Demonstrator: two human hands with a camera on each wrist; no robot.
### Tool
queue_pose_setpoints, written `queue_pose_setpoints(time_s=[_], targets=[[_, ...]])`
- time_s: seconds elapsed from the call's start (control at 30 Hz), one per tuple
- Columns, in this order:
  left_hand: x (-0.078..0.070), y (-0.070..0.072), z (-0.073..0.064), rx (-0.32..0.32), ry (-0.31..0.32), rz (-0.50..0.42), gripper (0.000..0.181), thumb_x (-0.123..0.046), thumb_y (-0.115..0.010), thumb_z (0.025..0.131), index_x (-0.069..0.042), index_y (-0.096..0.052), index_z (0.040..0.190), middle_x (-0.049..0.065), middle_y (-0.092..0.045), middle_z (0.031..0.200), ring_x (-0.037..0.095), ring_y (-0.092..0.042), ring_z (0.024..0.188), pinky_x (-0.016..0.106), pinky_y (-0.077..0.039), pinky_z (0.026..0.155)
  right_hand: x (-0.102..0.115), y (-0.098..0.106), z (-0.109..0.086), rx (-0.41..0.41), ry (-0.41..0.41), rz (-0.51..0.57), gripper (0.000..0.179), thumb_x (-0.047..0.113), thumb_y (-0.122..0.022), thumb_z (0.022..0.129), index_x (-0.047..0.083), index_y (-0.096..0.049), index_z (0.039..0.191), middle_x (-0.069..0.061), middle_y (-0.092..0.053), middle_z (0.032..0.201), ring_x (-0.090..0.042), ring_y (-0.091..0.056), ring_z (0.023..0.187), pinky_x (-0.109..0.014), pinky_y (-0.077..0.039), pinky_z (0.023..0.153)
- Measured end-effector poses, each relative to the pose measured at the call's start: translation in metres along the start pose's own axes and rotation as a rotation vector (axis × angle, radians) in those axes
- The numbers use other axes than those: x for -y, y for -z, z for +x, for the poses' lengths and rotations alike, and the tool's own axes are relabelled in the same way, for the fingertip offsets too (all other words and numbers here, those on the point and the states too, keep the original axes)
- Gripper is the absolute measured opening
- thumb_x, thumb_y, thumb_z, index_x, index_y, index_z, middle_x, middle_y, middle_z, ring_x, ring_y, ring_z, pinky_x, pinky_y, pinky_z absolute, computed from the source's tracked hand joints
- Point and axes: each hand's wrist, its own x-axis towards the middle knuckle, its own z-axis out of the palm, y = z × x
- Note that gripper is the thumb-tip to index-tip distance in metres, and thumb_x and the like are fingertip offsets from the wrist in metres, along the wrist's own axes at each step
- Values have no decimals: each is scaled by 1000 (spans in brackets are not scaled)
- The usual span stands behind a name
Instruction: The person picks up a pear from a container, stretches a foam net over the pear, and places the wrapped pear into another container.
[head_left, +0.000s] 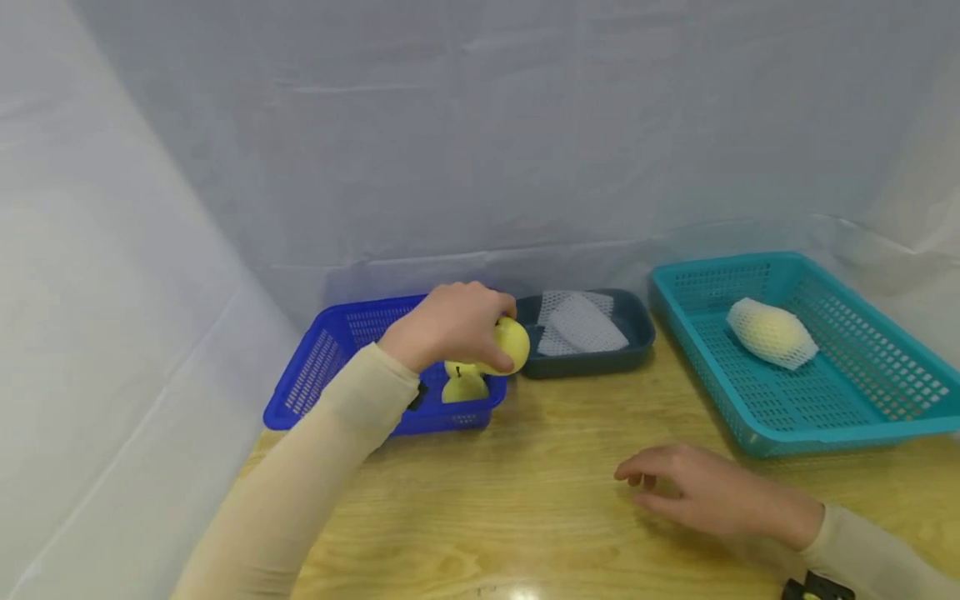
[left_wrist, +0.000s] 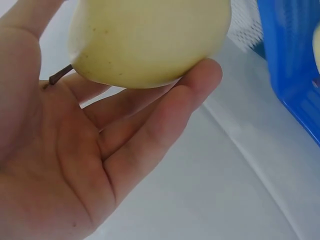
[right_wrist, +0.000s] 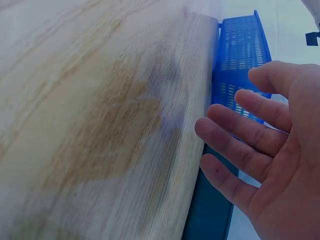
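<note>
My left hand [head_left: 453, 323] grips a pale yellow pear [head_left: 513, 343] over the right end of the blue basket [head_left: 300, 379]. In the left wrist view, the pear [left_wrist: 150, 40] sits between thumb and curled fingers, its brown stem pointing toward the palm. Beneath that hand, more yellow pears [head_left: 465, 388] lie in the basket, partly hidden by the hand. My right hand [head_left: 697, 493] hovers at the wooden table's right side, fingers loosely bent. Nothing is in it, as the right wrist view of the hand [right_wrist: 280, 145] also shows.
A dark tray [head_left: 585, 365] holding white foam net sleeves [head_left: 588, 323] stands right of the blue basket. Farther right is a large teal basket [head_left: 697, 358], with one pale yellow fruit in a white foam net [head_left: 771, 333] inside. White sheeting [head_left: 525, 150] hangs behind the table [head_left: 525, 492].
</note>
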Motion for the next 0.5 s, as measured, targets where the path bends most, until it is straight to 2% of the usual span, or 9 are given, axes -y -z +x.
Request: queue_pose_setpoints(time_s=[0.13,0.27,0.37,0.5], targets=[[-18,-6,0,-11,-33,35,54,-49,-78,75,-23,-64,120,-7,-64,90,16,-59,75,32,-48,63,-1,0,-1,9,-16,-3,29,25,-68,97,14,-70,124,8,-71,112,-3,-65,98,-32,-58,83],[-34,-13,1,-22,-93,65,55,-49,-78,75,-22,-63,120,-8,-63,87,14,-58,73,31,-48,61,-2,0,-2,7,-18,-9,29,25,-68,97,14,-70,123,8,-72,112,-3,-65,98,-32,-58,83],[-45,-19,3,-35,-138,68,54,-48,-79,75,-22,-64,119,-9,-63,87,13,-58,73,31,-48,60,-3,0,-3,0,-18,-8,29,26,-68,97,14,-70,123,8,-72,112,-3,-66,98,-32,-58,83],[-58,-28,7,-31,-164,56,48,-47,-78,75,-23,-63,113,-10,-62,87,13,-59,73,30,-48,60,-3,0,-5,0,-14,6,29,27,-67,97,13,-70,123,8,-72,111,-3,-65,97,-31,-58,82]])
